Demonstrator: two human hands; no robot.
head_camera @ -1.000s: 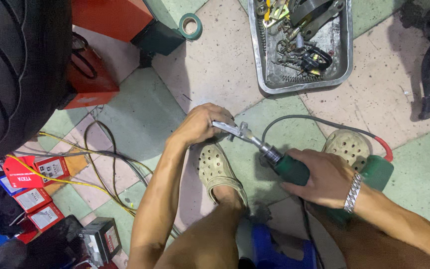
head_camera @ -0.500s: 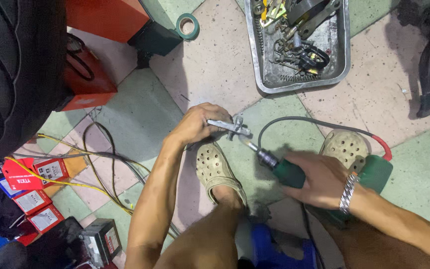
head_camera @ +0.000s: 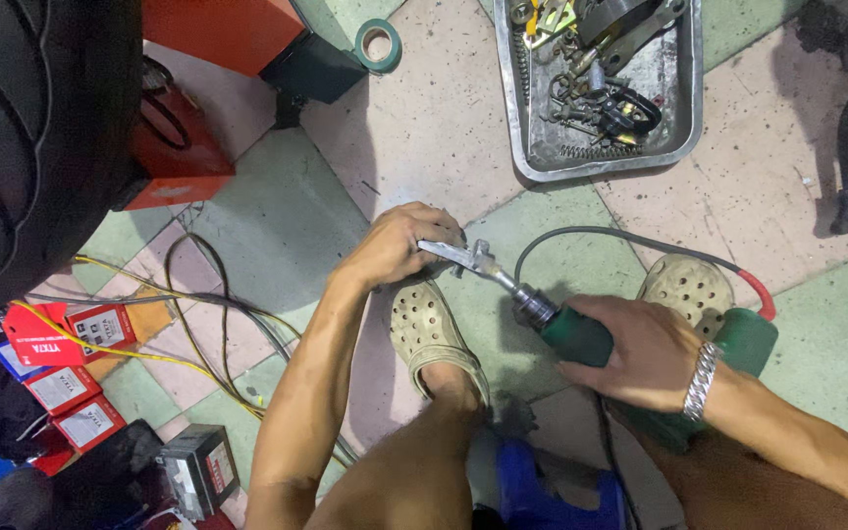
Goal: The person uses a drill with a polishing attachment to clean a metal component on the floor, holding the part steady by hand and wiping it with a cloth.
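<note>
Tiled workshop floor (head_camera: 277,226): left hand (head_camera: 399,245) clamps metal part (head_camera: 463,259) above clog (head_camera: 429,329); right hand (head_camera: 640,353) grips green power tool (head_camera: 581,339), bit now shifted onto part, contact apparently made.

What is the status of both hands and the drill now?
Left hand grips small metal part at the bit. Right hand holds green drill. Drill's cord loops behind; foot in clog directly below.
</note>
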